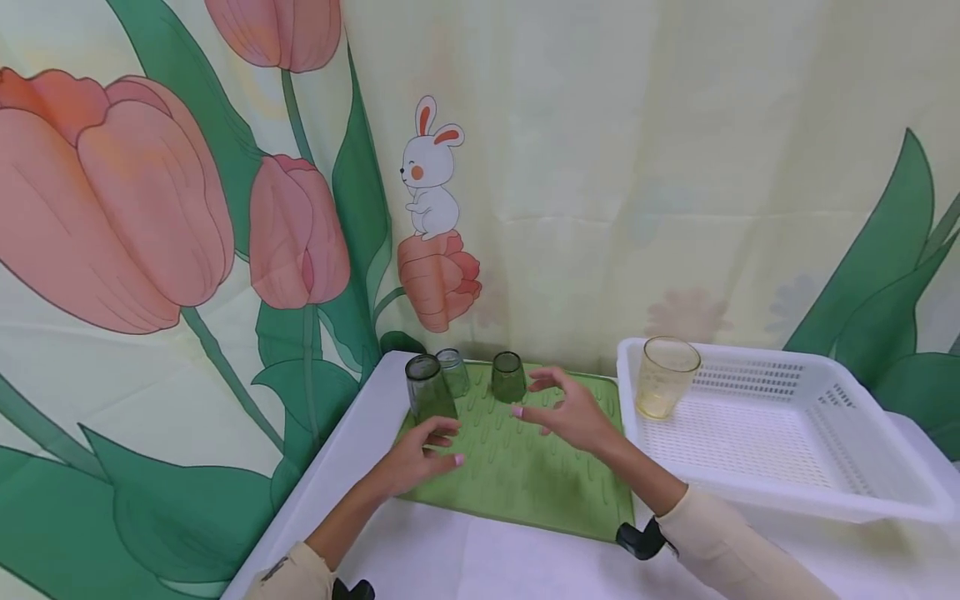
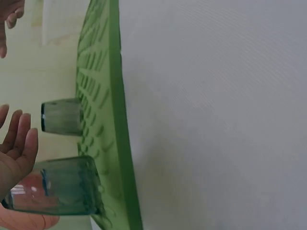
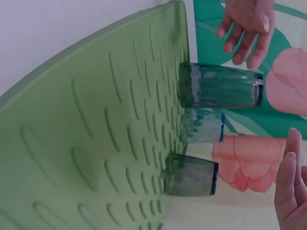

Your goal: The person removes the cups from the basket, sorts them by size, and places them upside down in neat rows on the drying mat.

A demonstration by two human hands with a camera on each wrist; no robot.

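Observation:
Three glasses stand upside down on a green ridged drying mat. At its left stands a tall dark green glass, with a small bluish glass just behind it. A short dark grey-green glass stands farther right. My left hand hovers near the tall glass, fingers loosely bent and holding nothing. My right hand is in the air to the right of the short glass, fingers apart and nothing in them. In the right wrist view a gap shows between the right hand and the short glass.
A white plastic basket with slotted walls stands right of the mat. Inside it, at the left end, is a yellow-tinted glass. A white cloth covers the table. Behind hangs a curtain printed with tulips and a rabbit.

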